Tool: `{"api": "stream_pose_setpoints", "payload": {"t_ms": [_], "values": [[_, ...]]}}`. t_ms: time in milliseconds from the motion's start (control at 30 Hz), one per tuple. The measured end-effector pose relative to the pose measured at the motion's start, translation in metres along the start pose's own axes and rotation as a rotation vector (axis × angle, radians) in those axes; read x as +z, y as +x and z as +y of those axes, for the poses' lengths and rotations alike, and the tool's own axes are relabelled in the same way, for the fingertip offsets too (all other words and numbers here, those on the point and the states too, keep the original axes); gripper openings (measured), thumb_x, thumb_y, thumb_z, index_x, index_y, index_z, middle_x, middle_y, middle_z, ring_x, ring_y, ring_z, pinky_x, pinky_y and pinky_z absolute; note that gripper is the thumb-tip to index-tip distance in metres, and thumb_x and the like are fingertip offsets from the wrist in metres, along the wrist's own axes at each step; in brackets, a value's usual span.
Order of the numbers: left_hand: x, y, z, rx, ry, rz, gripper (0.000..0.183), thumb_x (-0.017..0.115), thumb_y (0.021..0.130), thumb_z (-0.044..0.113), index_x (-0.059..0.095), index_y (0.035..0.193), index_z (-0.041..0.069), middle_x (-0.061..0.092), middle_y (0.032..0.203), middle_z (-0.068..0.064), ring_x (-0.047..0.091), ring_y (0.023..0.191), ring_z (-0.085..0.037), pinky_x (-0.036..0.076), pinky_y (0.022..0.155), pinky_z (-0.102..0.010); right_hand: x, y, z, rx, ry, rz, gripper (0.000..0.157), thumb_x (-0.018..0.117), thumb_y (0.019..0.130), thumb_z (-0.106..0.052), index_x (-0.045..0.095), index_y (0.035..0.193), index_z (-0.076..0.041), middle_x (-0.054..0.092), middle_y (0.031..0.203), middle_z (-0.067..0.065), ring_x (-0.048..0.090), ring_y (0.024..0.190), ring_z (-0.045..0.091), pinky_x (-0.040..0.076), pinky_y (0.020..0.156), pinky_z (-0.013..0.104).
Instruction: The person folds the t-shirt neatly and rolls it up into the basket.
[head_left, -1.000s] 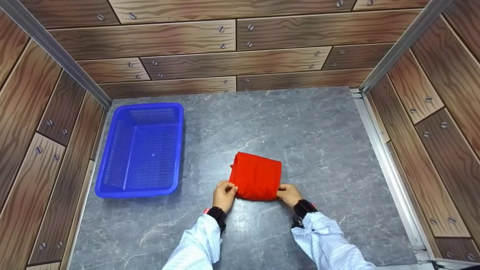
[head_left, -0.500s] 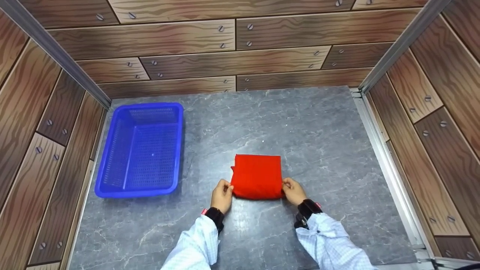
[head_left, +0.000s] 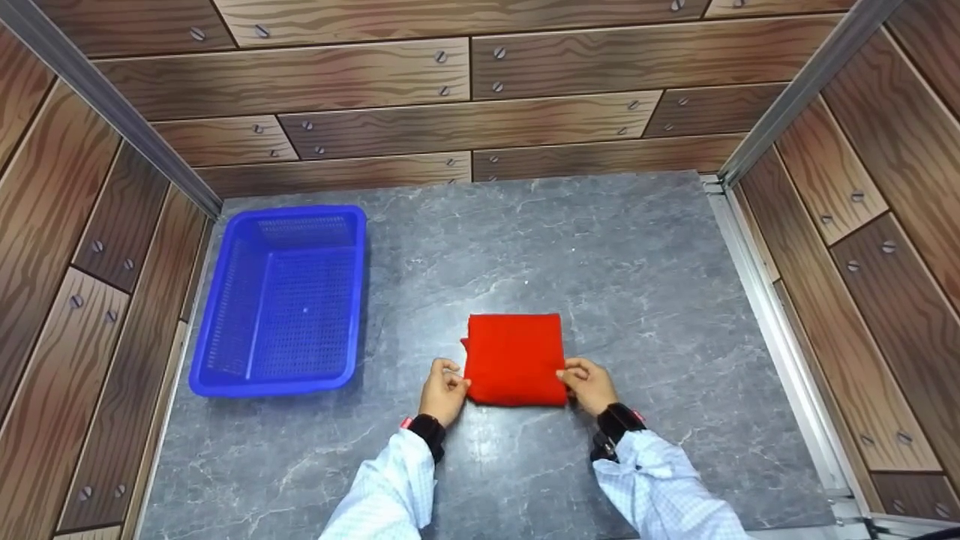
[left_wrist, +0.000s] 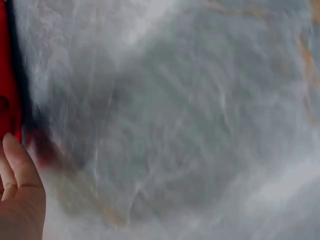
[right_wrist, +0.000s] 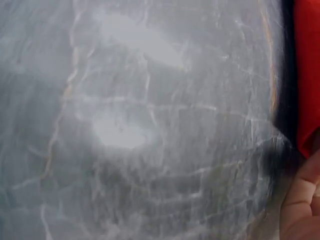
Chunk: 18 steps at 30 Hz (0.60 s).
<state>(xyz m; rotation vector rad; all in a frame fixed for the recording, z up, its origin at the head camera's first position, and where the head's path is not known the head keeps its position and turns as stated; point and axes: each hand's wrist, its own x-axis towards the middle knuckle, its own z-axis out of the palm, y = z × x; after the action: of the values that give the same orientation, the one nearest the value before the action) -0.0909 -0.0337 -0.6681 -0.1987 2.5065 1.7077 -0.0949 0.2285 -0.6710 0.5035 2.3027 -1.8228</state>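
Observation:
A folded red cloth (head_left: 515, 358), nearly square, lies flat on the grey marbled surface in the head view. A small bit of fabric sticks out at its left side. My left hand (head_left: 442, 391) pinches its near left corner, thumb at the edge. On the opposite side, my right hand (head_left: 590, 385) holds the near right edge with the thumb on top; the other fingertips are partly hidden. In the left wrist view, the fingertips (left_wrist: 19, 157) meet the red fabric (left_wrist: 7, 75) at the frame's left. The right wrist view catches only part of the hand (right_wrist: 300, 200) beside the cloth (right_wrist: 307, 70).
A blue plastic basket (head_left: 358, 300) with perforated walls stands on the left of the grey surface (head_left: 637, 262). Wood-patterned panels (head_left: 375, 75) rise at the back and both sides. A metal rail (head_left: 772, 337) runs along the right edge.
The cloth's far edge, slanted at first, now lies straight, and the cloth has shifted slightly toward me. My hands have moved a little apart, the right one outward with its thumb now over the edge.

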Motion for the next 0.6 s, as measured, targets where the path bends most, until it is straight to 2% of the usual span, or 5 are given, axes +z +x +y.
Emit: {"api": "stream_pose_setpoints", "payload": {"t_ms": [67,200,333,467,600], "values": [[0.001,0.005,0.003,0.082,0.108,0.049,0.032,0.064,0.078,0.007,0.047,0.105,0.003,0.064,0.084,-0.009,0.058,0.076,-0.019,0.044,0.072,-0.028,0.001,0.002,-0.004,-0.067,-0.078,0.049,0.037,0.066,0.082,-0.01,0.054,0.115,0.003,0.065,0.094,0.016,0.059,0.078,0.017,0.048,0.069,0.027],[0.012,0.017,0.012,0.347,0.459,0.129,0.053,0.061,0.08,0.024,0.047,0.125,-0.001,0.051,0.125,-0.017,0.044,0.118,-0.033,0.033,0.101,-0.04,0.01,0.008,-0.013,-0.361,-0.419,0.152,0.048,0.061,0.086,-0.02,0.047,0.129,-0.002,0.055,0.123,0.017,0.052,0.112,0.028,0.039,0.097,0.039],[0.035,0.019,0.013,0.565,0.788,0.053,0.066,0.045,0.09,0.042,0.034,0.139,-0.001,0.029,0.147,-0.018,0.023,0.135,-0.039,0.022,0.108,-0.048,0.026,0.008,-0.014,-0.582,-0.786,0.124,0.055,0.054,0.089,-0.028,0.04,0.137,-0.005,0.038,0.143,0.012,0.034,0.131,0.035,0.029,0.103,0.053],[0.053,0.015,0.006,0.567,0.945,0.0,0.07,0.037,0.092,0.051,0.03,0.142,0.003,0.024,0.15,-0.012,0.02,0.138,-0.032,0.025,0.108,-0.046,0.04,0.003,-0.004,-0.591,-0.987,-0.003,0.063,0.045,0.093,-0.04,0.027,0.144,-0.009,0.02,0.152,0.007,0.017,0.139,0.034,0.022,0.107,0.055],[0.06,0.015,0.0,0.495,1.027,-0.019,0.071,0.036,0.091,0.054,0.029,0.143,0.007,0.024,0.151,-0.009,0.021,0.139,-0.026,0.025,0.108,-0.045,0.045,0.003,0.008,-0.579,-1.031,-0.027,0.064,0.044,0.093,-0.042,0.025,0.145,-0.01,0.018,0.153,0.006,0.014,0.14,0.031,0.02,0.108,0.054]]}}
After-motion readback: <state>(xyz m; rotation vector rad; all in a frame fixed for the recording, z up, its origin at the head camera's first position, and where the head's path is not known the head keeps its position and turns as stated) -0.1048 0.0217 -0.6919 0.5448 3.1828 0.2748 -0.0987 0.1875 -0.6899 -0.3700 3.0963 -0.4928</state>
